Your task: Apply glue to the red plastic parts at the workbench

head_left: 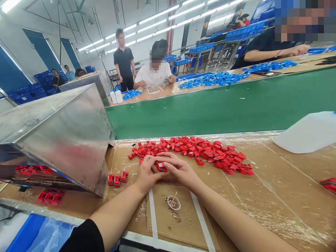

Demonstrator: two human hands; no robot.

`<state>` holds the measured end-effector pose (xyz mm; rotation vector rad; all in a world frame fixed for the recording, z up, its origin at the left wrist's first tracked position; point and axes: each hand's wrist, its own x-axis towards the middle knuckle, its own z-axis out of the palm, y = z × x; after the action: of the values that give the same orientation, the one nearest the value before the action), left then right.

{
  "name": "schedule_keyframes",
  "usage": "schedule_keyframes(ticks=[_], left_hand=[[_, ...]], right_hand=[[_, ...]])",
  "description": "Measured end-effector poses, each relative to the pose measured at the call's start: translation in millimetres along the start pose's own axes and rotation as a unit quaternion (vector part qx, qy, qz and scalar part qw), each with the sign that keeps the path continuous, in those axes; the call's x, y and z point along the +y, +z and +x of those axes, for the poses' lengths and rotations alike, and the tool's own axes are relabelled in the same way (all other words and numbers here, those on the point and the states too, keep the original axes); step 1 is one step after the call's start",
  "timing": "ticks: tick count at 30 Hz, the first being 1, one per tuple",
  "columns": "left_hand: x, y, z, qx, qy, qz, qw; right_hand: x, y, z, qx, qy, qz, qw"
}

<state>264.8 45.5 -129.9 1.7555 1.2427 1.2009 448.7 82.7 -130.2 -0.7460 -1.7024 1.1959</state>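
Between my hands is a small red plastic part with a pale grey face. My left hand grips its left side with thumb and fingers. From the right, the fingers of my right hand close over the same part. Just behind my hands spreads a long pile of similar red parts. To the left of my left wrist stands a small group of red parts. A little round cup with a thin stick in it sits on the cardboard between my forearms.
A metal hood stands at left, with red parts under it. Beyond the worktop runs a green conveyor belt. Across it, co-workers sit by blue parts and white bottles. A white sheet-like object lies at right.
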Motion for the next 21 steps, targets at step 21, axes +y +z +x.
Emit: schedule_keyframes(ticks=[21], left_hand=[[-0.7, -6.2, 5.0, -0.041, 0.119, -0.031, 0.992]], right_hand=[[-5.5, 21.2, -2.1, 0.000, 0.113, 0.163, 0.980]])
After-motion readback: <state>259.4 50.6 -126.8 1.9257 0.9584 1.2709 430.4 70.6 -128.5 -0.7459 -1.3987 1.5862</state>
